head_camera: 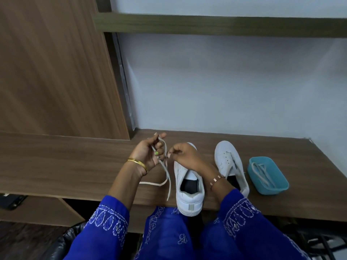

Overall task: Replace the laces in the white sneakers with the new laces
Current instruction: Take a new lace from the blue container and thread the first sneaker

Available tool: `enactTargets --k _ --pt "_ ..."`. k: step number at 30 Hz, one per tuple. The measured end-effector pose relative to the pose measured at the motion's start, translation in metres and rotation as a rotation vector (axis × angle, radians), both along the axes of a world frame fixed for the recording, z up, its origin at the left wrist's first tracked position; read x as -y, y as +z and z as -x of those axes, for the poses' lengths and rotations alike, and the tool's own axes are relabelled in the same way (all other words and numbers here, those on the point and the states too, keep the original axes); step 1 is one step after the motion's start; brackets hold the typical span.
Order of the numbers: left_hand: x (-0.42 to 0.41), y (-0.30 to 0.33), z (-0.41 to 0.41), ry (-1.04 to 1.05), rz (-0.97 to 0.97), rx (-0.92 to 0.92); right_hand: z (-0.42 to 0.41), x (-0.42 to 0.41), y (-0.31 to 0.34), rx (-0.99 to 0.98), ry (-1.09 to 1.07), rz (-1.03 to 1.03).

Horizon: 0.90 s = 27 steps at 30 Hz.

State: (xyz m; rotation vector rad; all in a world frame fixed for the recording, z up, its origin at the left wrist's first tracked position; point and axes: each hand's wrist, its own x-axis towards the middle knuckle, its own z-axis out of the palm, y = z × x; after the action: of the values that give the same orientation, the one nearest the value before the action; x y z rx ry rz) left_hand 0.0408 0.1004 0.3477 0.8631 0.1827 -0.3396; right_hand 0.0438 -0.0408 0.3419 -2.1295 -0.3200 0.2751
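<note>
Left hand (148, 152) gripping lace (165, 177), right hand (185, 153) pinching same lace above near sneaker (188, 186); second sneaker (230, 162) beside blue tub (281, 181), laces inside, on wooden desk (75, 166)

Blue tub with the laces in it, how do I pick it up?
Grip the blue tub by its near rim, reaching from the right side. It sits upright and open at the desk's right end, and the sneaker crowds its left wall.
</note>
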Motion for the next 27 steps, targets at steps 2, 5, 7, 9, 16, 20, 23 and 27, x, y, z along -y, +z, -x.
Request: enactTargets --k 2,5,7,9,16,20,23,27 --pt "-0.001 -0.001 0.000 0.002 -0.015 -0.004 0.001 0.001 0.008 -0.017 0.009 -0.032" --pt "0.000 0.000 0.000 0.008 -0.028 0.004 0.002 0.001 0.012 -0.024 0.007 -0.052" --pt "0.001 -0.001 0.000 0.011 -0.060 0.015 0.003 0.000 0.013 -0.010 -0.005 -0.054" --pt "0.001 -0.004 0.001 0.005 -0.150 0.030 0.001 -0.001 0.016 0.004 -0.034 -0.061" --pt "0.012 -0.016 0.011 -0.066 -0.497 0.141 -0.009 -0.003 0.056 0.106 -0.139 -0.215" --pt "0.017 -0.006 0.013 -0.058 -0.370 0.198 -0.014 -0.002 0.052 0.179 -0.266 -0.302" --pt "0.013 0.001 0.008 -0.020 -0.292 0.217 -0.005 0.006 0.031 0.037 -0.337 -0.373" --pt "0.010 0.005 0.005 0.016 -0.446 0.300 0.015 0.012 -0.010 -0.212 -0.195 -0.383"
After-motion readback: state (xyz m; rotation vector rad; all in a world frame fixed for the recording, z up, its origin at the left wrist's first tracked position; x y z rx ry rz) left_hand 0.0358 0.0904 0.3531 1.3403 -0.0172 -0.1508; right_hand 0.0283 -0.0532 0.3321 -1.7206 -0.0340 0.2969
